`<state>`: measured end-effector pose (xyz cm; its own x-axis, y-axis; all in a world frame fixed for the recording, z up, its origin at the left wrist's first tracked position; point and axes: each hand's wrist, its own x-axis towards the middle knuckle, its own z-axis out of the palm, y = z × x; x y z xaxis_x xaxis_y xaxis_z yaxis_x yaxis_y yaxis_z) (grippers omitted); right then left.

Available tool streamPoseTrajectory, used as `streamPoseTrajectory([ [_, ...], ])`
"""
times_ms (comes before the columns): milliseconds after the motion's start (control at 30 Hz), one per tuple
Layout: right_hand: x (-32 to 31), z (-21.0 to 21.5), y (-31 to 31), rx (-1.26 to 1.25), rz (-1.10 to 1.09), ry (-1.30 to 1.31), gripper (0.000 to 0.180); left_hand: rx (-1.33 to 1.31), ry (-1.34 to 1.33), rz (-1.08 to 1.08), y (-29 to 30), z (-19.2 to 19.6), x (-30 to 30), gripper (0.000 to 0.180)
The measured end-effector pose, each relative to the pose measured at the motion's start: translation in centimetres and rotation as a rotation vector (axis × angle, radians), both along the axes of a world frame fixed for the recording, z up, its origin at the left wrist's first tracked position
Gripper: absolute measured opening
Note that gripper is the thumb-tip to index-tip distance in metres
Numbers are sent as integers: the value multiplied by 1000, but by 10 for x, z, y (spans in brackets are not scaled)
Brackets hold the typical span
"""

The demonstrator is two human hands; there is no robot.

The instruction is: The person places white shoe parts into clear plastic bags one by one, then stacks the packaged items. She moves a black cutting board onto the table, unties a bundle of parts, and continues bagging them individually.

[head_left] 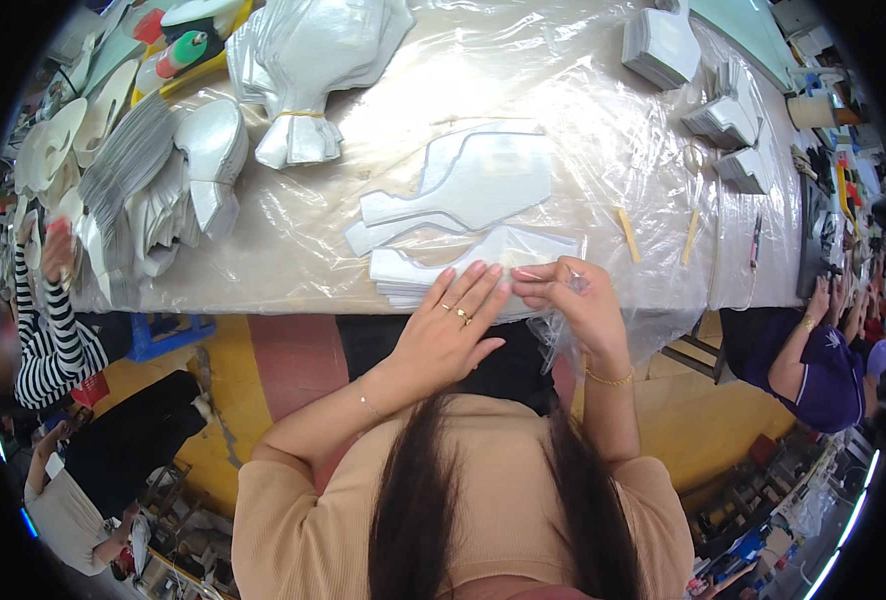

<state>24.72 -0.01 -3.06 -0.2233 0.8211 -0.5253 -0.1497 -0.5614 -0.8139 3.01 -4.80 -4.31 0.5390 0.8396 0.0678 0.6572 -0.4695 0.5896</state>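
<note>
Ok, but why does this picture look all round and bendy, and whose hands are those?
There's no robot here, just a person using two bare hands. The camera sits on the person's head and looks down. Its very wide lens bends straight edges, so the people around look tipped over.

The left hand lies flat on a neat stack of white cut-out pieces. The right hand curls beside it, fingertips close to the stack; I can't tell if it's pinching anything.

On the plastic-covered table there are more pale cut-outs, a big banded bundle and two thin yellowish sticks.
</note>
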Motion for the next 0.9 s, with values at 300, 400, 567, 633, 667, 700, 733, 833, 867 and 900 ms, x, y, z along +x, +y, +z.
streamPoseTrajectory([
  [300, 93, 0, -11, 191, -666, 152, 19, 148, 226, -58, 1, -11, -1, 62],
  [400, 153, 39, -5, 178, -682, 553, 14, 52, 100, -45, 7, -1, -1, 55],
  [567, 155, 47, 8, 659, -624, 264, 13, -130, -251, 139, 48, 5, -22, 40],
  [633, 131, 36, 17, 608, -638, 7, 19, 0, -125, 373, 62, 6, -39, 52],
  [667, 117, 29, 22, 583, -637, -79, 23, 9, -58, 464, 67, 5, -46, 53],
  [700, 102, 26, 24, 563, -550, -9, 26, 21, 11, 559, 72, 4, -53, 53],
  [733, 86, 22, 26, 537, -522, -56, 25, 58, 68, 653, 75, 3, -60, 54],
  [833, 36, 15, 35, 470, -414, -101, 22, -46, 54, 658, 80, 1, -73, 48],
  [867, 22, 17, 35, 428, -383, -104, 22, -95, 40, 665, 81, 0, -75, 46],
  [900, 11, 20, 34, 385, -350, -111, 21, -81, 5, 663, 83, 0, -76, 44],
])
